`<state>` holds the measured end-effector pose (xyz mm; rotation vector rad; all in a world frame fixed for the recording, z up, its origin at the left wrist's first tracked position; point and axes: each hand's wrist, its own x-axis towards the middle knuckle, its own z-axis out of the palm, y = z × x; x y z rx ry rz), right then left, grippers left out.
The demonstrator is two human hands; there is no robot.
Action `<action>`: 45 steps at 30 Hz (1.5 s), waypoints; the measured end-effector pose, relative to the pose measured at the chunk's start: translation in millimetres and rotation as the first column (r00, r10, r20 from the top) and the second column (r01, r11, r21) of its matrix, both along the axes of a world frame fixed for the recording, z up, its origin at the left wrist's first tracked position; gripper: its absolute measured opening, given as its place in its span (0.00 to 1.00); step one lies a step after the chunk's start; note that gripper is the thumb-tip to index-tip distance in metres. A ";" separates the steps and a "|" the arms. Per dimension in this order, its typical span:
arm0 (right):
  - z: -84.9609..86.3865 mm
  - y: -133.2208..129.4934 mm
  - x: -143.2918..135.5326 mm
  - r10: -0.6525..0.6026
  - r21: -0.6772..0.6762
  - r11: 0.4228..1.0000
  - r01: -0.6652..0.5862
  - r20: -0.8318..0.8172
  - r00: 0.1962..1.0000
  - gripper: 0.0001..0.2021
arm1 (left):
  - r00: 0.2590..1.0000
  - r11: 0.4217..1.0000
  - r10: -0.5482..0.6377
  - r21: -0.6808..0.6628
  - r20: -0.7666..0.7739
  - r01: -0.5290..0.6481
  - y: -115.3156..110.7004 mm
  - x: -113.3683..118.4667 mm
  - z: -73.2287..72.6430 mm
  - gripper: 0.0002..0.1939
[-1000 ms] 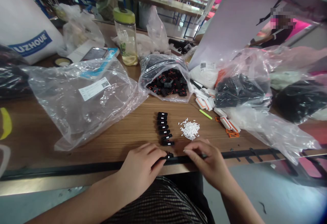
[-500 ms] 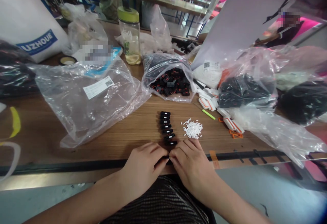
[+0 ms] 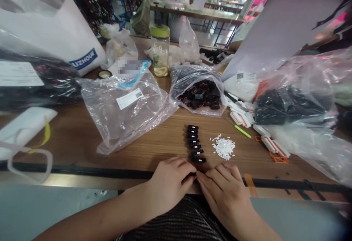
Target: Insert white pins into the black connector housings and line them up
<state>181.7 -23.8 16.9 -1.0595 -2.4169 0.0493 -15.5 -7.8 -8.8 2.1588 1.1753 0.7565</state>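
Observation:
My left hand [image 3: 173, 180] is closed at the table's front edge, its thumb and fingers pinched round something too hidden to name. Against it, fingertips nearly touching, my right hand [image 3: 227, 186] is also closed in a pinch, and what it grips is hidden. Just beyond the hands, a curved column of several small black connectors [image 3: 194, 142] with white dots lies on the wooden table [image 3: 154, 138]. A pile of small white pieces [image 3: 224, 147] lies to the right of that column. Farther back, an open clear bag [image 3: 199, 92] holds many black and orange parts.
A flattened clear bag [image 3: 123, 116] lies left, near a white case [image 3: 27, 127]. Behind stands a green-lidded bottle [image 3: 160, 50]. On the right are a green stick [image 3: 242, 131], white-and-orange pieces [image 3: 275, 146] and a bag of black parts [image 3: 294, 105].
The view has turned left, so the table's contents appear farther right and the white case shows more fully. Both hands stay pinched together at the table edge.

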 end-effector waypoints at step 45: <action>-23.8 6.0 11.4 -0.094 -0.246 0.968 0.043 -0.199 0.975 0.07 | 0.685 0.822 0.548 0.458 -0.479 -0.337 36.2 -98.7 38.6 0.18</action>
